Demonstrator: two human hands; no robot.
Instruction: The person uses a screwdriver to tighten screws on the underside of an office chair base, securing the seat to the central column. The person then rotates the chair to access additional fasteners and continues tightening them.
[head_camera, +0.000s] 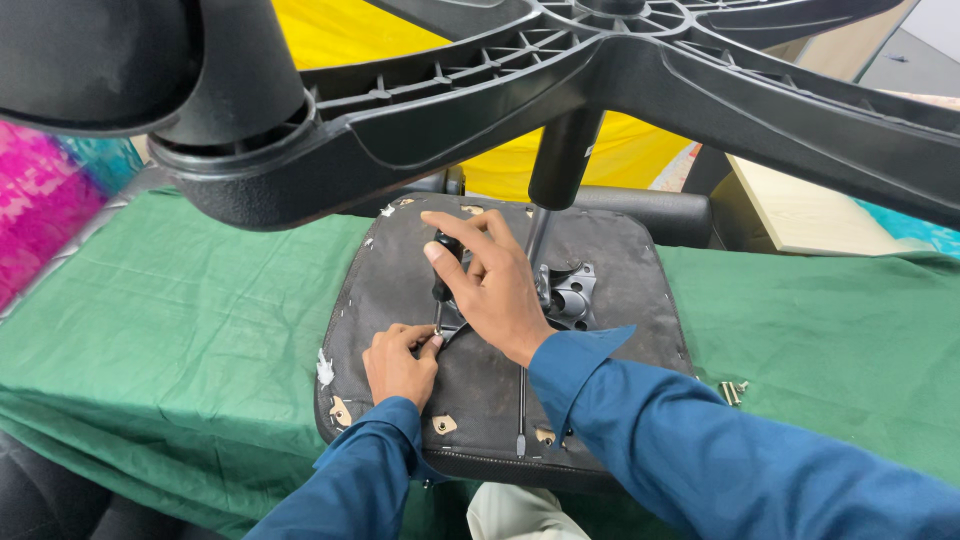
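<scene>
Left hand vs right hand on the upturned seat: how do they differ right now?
The left hand sits low on the seat underside, fingertips pinching at the tip of the tool; the right hand is higher, wrapped round the black screwdriver handle. The left hand is curled tight, the right hand more spread. Both come out of blue sleeves and meet at the same spot.
</scene>
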